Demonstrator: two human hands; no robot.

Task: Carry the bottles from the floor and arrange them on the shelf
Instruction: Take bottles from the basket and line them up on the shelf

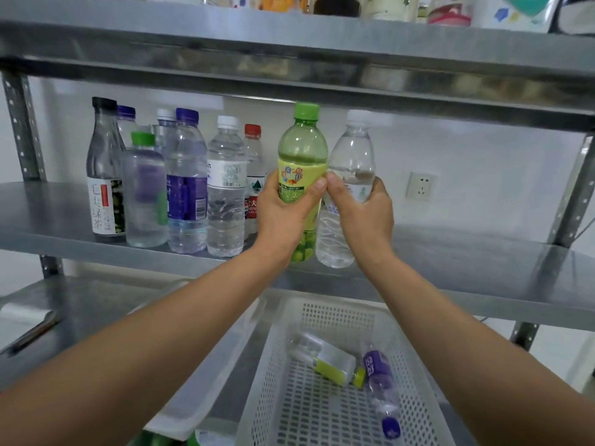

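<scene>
My left hand (283, 214) grips a green-capped bottle (302, 149) with a yellow-green label, upright over the front of the metal shelf (483, 262). Right beside it, my right hand (363, 210) holds a clear white-capped water bottle (352, 156), also upright. Whether their bases touch the shelf I cannot tell. Several bottles (186, 188) stand grouped on the shelf to the left. Below, a white perforated basket (289, 397) holds two lying bottles, one with a yellow label (328, 358) and one with a purple label (381, 387).
The upper shelf (289, 53) hangs close above the bottle caps and carries several containers. A wall socket (420, 185) is behind the shelf on the right. The shelf's right half is bare metal. A lower shelf (80, 304) lies left of the basket.
</scene>
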